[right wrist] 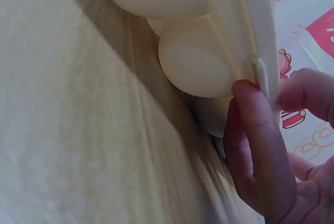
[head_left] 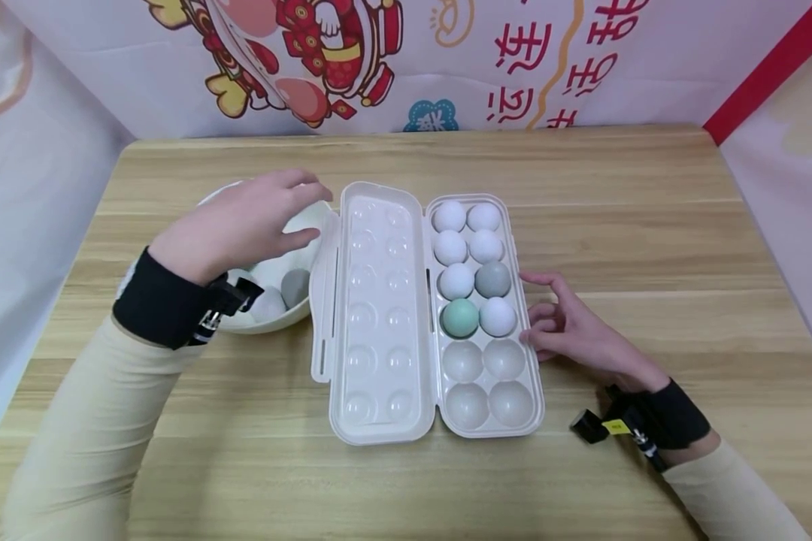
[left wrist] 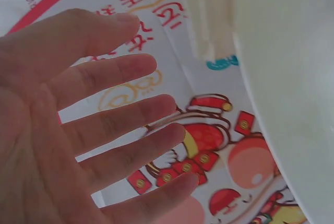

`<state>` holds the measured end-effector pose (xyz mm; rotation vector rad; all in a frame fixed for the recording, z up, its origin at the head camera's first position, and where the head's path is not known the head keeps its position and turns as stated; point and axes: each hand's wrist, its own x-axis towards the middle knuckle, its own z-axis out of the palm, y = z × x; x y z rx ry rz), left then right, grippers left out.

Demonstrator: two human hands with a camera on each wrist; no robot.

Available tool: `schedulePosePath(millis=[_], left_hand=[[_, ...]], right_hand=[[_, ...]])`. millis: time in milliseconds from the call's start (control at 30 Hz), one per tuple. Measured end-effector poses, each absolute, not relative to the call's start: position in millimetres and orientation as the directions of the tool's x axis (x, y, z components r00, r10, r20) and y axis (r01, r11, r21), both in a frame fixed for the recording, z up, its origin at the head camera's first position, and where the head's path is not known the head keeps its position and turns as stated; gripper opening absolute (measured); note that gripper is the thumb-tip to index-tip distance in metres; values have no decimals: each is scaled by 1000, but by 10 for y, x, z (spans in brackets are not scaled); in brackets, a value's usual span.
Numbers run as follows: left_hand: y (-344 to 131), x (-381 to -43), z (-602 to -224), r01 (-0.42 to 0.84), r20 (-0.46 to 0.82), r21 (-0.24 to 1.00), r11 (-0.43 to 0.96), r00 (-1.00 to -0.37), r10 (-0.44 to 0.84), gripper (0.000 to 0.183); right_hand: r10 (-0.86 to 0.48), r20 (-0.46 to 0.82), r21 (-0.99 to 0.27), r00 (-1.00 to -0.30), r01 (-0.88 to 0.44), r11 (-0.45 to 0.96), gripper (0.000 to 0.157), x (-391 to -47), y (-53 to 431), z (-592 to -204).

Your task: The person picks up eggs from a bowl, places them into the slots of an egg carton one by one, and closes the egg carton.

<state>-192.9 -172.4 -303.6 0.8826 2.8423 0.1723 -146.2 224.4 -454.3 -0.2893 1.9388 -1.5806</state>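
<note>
A white plastic egg carton (head_left: pixel 464 362) lies opened out on the table, its dimpled lid (head_left: pixel 380 338) folded to the left. Several white eggs (head_left: pixel 449 216), one grey egg (head_left: pixel 492 279) and one green egg (head_left: pixel 460 318) fill the upper cups; the lower two rows hold none. My left hand (head_left: pixel 253 218) hovers over the bowl (head_left: pixel 280 324), holding nothing, its fingers spread in the left wrist view. More eggs (head_left: pixel 268 304) sit in that bowl, partly hidden by my wrist. My right hand (head_left: pixel 568 327) pinches the carton's right rim; rounded cup undersides show in the right wrist view.
The wooden table (head_left: pixel 636 218) reaches back to a white cloth backdrop (head_left: pixel 440 45) with red printed figures and lettering. Close to the bowl's right side lies the carton's narrow side flap (head_left: pixel 321 323). Black straps with small cameras (head_left: pixel 226 297) circle both wrists.
</note>
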Motion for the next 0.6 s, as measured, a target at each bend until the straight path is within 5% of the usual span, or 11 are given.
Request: schedulePosePath(millis=[233,600], left_hand=[[-1955,-2033,-3131,511,-158,205,835,-825,543,40],[-2311,-2315,-3340,368,-396,208,906,-815,422,51]], right_hand=[[-532,-296,-951,-794,192,242,79,-1473,2242,-4575],[-532,-310,-947,-788,207,246,79,-1473,2244,-4568]])
